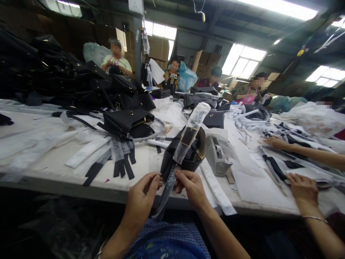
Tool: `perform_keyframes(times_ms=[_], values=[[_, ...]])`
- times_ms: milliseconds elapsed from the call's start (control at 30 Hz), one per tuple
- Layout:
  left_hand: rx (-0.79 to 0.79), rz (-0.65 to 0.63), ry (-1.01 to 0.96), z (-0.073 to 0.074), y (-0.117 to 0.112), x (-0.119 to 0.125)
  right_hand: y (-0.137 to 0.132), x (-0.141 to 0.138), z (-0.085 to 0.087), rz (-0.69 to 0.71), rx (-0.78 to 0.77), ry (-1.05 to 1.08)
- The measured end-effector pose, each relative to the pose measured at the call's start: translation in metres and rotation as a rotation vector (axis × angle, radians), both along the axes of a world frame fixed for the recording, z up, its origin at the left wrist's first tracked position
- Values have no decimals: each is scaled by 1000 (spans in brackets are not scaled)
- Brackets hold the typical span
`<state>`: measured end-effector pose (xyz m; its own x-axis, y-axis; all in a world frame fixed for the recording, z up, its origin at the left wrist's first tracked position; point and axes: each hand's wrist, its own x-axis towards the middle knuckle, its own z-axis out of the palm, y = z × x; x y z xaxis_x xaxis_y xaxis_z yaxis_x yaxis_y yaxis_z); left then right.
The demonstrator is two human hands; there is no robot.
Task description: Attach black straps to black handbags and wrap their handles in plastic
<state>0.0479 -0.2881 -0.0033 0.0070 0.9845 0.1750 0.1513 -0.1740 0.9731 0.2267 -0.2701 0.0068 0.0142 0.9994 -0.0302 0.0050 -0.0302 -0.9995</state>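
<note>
A black handbag [169, 153] stands open on the table edge in front of me. Across it runs a strap wrapped in clear plastic [179, 149], with a gold-rimmed buckle [189, 135] showing through; its lower end hangs past the table edge. My right hand [192, 185] is closed, thumb and fingers pinching this strap at the bag's near side. Left of the strap, my left hand [144, 194] is also closed in a pinch beside the bag's lower corner. What lies between its fingertips is too small to make out.
A tape dispenser [217, 156] stands right of the bag. Black strap ends [122, 163] and white wrapping strips lie to the left, near another black handbag [125, 120]. Many bags are piled at back left. A co-worker's hands [303, 189] work at the right; several people sit opposite.
</note>
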Motion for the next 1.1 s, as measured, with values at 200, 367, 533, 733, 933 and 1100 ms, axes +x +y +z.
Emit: perform_keyframes(times_ms=[200, 367, 533, 733, 933, 1100], values=[[-371, -233, -366, -1, 0, 35, -5, -3, 2, -2, 53, -124], [-419, -67, -329, -12, -10, 40, -10, 42, 20, -187, 148, -346], [-366, -57, -288, -27, -9, 33, 20, 148, 32, -687, 246, -657], [-384, -10, -292, -36, -7, 36, 60, 217, 6, -631, -15, -568], [-397, 30, -315, -27, -13, 39, 58, 221, 4, -621, -33, -317], [-411, 33, -289, -29, -13, 38, 24, 213, 22, -602, 42, -158]])
